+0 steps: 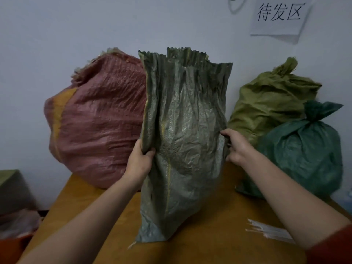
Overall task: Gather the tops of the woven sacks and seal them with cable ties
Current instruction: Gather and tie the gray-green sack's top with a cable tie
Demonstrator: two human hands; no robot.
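— Where is the sack the person is working on?
— The grey-green woven sack [182, 130] stands upright at the middle of the tan table [209, 250]. Its bottom edge is on the tabletop, and its jagged top is spread wide, not gathered.
— And the hands?
— The left hand [140, 161] grips the sack's left edge about halfway up. The thumb lies on the near face and the fingers curl round behind a fold of the cloth. The right hand [235, 147] pinches the right edge at much the same height, fingers curled over the fabric. The sack's body sits stretched between the two hands.
— Any ties?
— A bundle of white cable ties [270, 233] lies on the table just beside the right forearm, touched by neither hand.
— What else is there?
— A bulging pink sack [95, 119] stands behind on the left, close against the held one. An olive sack [270, 100] and a dark green sack [304, 151] sit on the right, both with bunched necks. A paper sign [280, 16] hangs on the pale wall above them
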